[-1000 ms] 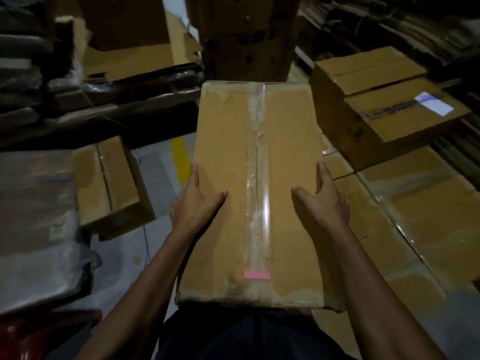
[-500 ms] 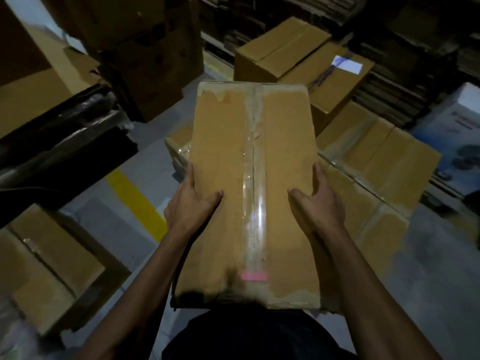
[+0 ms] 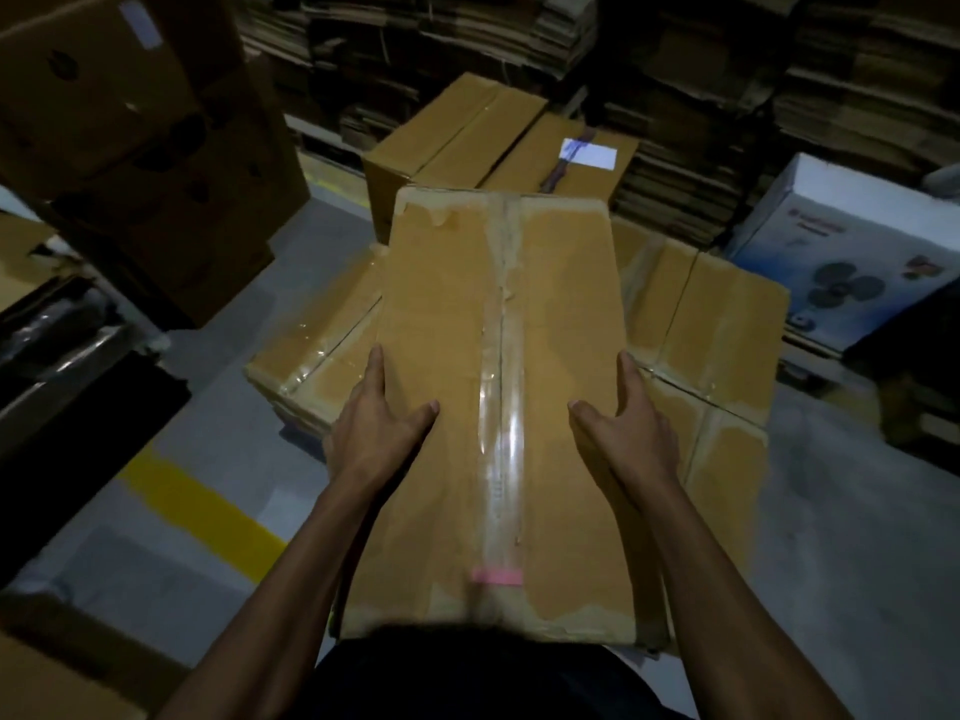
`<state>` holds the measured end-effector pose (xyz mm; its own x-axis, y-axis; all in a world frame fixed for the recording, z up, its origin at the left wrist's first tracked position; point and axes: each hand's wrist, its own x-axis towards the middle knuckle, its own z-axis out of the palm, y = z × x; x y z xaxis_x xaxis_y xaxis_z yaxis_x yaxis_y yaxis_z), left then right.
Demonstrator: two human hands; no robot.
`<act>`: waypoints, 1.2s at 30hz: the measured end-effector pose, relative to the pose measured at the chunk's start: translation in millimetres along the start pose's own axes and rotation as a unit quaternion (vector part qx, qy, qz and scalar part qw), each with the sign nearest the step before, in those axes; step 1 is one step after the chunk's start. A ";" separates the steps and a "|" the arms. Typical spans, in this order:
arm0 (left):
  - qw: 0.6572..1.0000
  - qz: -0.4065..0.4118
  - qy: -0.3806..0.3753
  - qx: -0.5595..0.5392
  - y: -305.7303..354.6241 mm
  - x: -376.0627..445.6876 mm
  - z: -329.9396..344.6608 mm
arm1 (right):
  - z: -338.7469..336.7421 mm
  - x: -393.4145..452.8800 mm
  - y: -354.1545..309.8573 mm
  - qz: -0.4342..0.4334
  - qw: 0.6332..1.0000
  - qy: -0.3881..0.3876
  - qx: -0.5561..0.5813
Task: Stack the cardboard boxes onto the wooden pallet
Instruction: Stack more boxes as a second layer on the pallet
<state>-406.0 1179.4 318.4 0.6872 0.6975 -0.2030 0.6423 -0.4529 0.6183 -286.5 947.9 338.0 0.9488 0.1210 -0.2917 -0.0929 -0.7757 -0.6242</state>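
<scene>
A person carries a long, flat brown cardboard box (image 3: 498,407), sealed down its middle with a strip of clear glossy tape (image 3: 501,449) and marked near the body-side end with a small pink tape tag (image 3: 496,576). The left hand (image 3: 379,423) grips the box's left edge: its thumb lies across the top face, pointing inward toward the tape, while the other fingers (image 3: 375,368) run forward along the edge, pressed together, their tips hidden over the side. The right hand (image 3: 631,423) mirrors this on the right edge, thumb spread inward across the top, fingers (image 3: 627,376) close together along the rim. How the fingers curl beneath the box cannot be told.

The carried box is held level in front of the torso, above a low layer of flat brown taped cardboard boxes (image 3: 701,330) that spreads out beyond and beside both sets of fingers. Ahead of the fingertips, past the far end of the carried box, stand two taller brown cartons (image 3: 467,132), the right one bearing a white label (image 3: 589,153). Any pallet beneath the layer is hidden.

Left of the left fingers lies a grey concrete floor (image 3: 218,407) with a yellow painted stripe (image 3: 202,511). Right of the right fingers, well apart, stands a white printed carton showing a fan (image 3: 841,252). Stacks of flattened cardboard sheets (image 3: 727,70) fill the background.
</scene>
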 end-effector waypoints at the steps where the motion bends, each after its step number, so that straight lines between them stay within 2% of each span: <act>1: 1.000 0.015 -0.005 0.001 4.2 7.2 0.7 | -2.1 0.8 0.5 0.008 1.000 0.011 0.004; 8: 0.994 0.073 -0.075 0.012 20.2 41.7 9.0 | 2.1 -7.8 1.3 0.082 0.993 0.081 0.029; 16: 0.980 0.139 -0.140 0.042 6.7 74.2 -1.4 | 33.2 -39.8 -13.7 0.155 0.977 0.137 0.050; 28: 0.962 0.211 -0.170 0.025 22.9 96.4 -7.3 | 43.0 -57.0 -28.3 0.208 0.953 0.208 0.079; 36: 0.959 0.231 -0.166 0.020 30.8 106.1 -4.7 | 39.6 -50.7 -32.5 0.196 0.949 0.231 0.081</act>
<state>-315.0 1242.0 319.5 0.9673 0.2054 -0.1489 0.2514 -0.6966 0.6719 -343.5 991.5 344.4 0.8591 -0.4716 -0.1989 -0.4765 -0.5949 -0.6473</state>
